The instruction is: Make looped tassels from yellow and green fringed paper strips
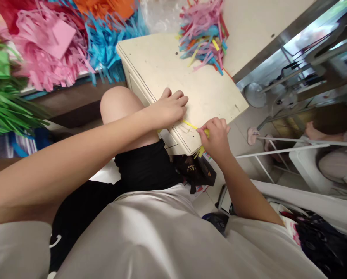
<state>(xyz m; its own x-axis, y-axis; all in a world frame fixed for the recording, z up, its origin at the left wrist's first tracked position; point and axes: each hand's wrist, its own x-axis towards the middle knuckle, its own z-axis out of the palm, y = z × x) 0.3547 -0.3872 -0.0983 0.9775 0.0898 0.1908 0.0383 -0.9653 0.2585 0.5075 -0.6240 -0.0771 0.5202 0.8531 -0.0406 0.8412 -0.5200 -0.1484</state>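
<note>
A loose, whitish, softly creased shirt (161, 232) with short sleeves (19, 246) is worn with black shorts (150, 170) (a small, curved white marking (57, 242) shows on them), rumpled at the leg.

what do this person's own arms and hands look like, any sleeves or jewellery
The left hand and right hand are ungloved, with slim fingers; no watch or bracelet shows, and I can't make out any ring. The left arm and right arm are bare below short, loose, plain off-white cloth sleeves.

Thin yellow strip (190, 124), straight, above cabinet top (173, 69)
</note>
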